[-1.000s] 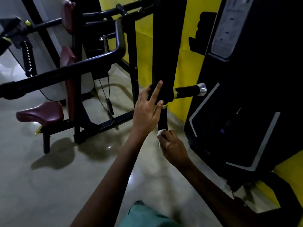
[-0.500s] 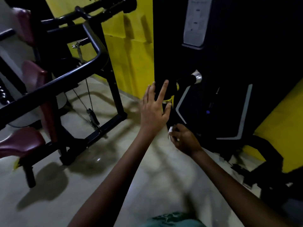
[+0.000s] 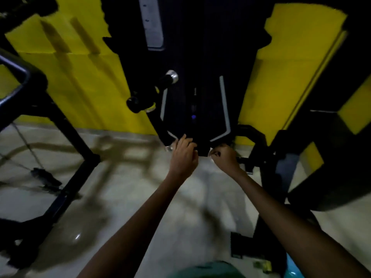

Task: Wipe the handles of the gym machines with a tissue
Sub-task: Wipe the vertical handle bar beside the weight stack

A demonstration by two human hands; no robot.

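**Both hands at the foot of the black machine**

Yellow wall and a pale, glossy floor frame a dim, motion-blurred gym corner. A black handle runs diagonally down the left edge of the tall black machine, from a chrome-capped end near the top to a lower chrome-tipped end near the floor line; a round black knob with a yellow band sticks out to its left.

The left hand is just beside that lower tip, fingers curled and reaching to the machine's bottom edge. Whether they actually grasp the handle or only touch it cannot be told through the blur.

The right hand is clenched into a loose fist close to the left, knuckles up against the underside of the machine. A small pale patch at its thumb side looks like the tissue, bunched inside the fist, though little of it shows.

Both bare forearms stretch up from the bottom of the view. A grey-white panel sits high on the machine and thin pale stripes outline its lower front. Left of it stands the black frame of another machine, with a cable hanging inside it. Green clothing shows at the bottom edge.
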